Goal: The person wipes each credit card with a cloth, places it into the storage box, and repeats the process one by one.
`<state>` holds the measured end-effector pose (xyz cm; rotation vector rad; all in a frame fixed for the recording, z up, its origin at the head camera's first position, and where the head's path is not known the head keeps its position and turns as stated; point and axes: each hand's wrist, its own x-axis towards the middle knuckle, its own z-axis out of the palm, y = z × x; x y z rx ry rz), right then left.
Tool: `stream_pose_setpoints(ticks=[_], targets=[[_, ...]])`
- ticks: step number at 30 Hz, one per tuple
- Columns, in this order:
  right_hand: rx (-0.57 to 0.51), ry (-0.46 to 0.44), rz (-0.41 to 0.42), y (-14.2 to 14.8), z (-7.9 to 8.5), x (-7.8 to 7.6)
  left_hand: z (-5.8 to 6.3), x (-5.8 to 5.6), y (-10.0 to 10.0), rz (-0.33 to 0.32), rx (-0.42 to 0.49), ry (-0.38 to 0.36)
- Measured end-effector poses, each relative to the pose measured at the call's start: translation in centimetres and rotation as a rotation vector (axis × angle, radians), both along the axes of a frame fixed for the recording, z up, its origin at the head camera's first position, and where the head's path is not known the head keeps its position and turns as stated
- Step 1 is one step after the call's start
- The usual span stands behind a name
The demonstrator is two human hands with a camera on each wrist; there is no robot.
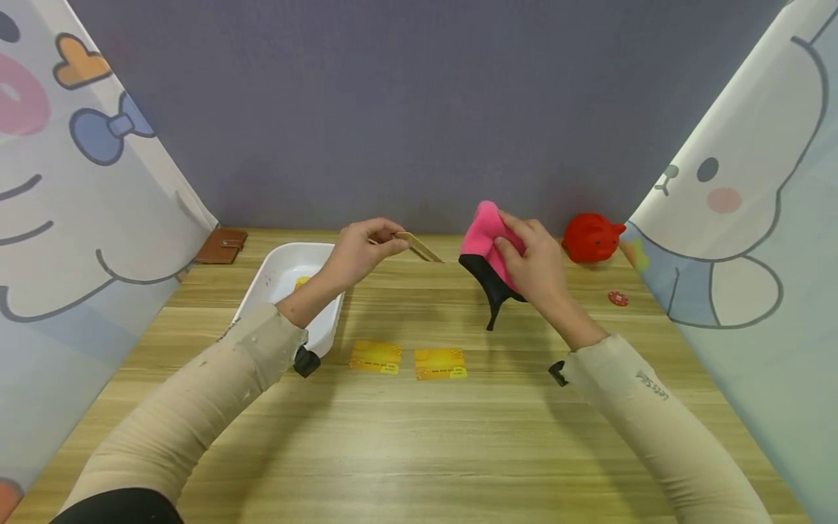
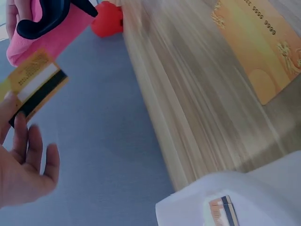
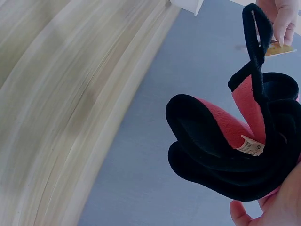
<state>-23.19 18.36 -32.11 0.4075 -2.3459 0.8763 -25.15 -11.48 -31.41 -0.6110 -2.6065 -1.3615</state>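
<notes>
A gold bank card [image 1: 419, 247] is pinched between the thumb and fingers of my left hand [image 1: 363, 251], above the far part of the table. In the left wrist view the back of this card [image 2: 40, 82] shows a black stripe and a white strip. My right hand [image 1: 537, 266] grips a soft pink fabric item [image 1: 483, 231] with black edging, held up off the table. A black loop [image 3: 256, 37] and a small white label [image 3: 250, 146] show on it in the right wrist view. Two yellow cards [image 1: 376, 356] [image 1: 440, 364] lie side by side below the hands.
A white tray [image 1: 267, 280] stands under my left forearm with a card [image 1: 302, 282] in it. A brown wallet [image 1: 222, 246] lies at the back left. At the right are a red piggy bank [image 1: 592, 239] and a red poker chip [image 1: 617, 298]. A grey panel [image 1: 419, 109] closes the back.
</notes>
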Motion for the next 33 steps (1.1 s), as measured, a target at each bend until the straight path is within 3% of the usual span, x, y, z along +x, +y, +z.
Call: stream_pose_setpoints(ticks=[13,18,26,33], targets=[[-0.004,-0.001,0.008,-0.2,0.2,0.2,0.2,0.1,0.5,0.029,0.125,-0.077],[0.000,0.054,0.032,-0.5,0.4,0.6,0.0,0.1,0.9,0.037,0.146,-0.085],[0.026,0.124,0.057,-1.0,0.5,1.0,0.2,0.2,1.6,0.018,0.224,-0.199],[0.046,0.152,0.057,-1.3,0.5,1.2,-0.4,0.0,2.1,0.026,0.242,-0.218]])
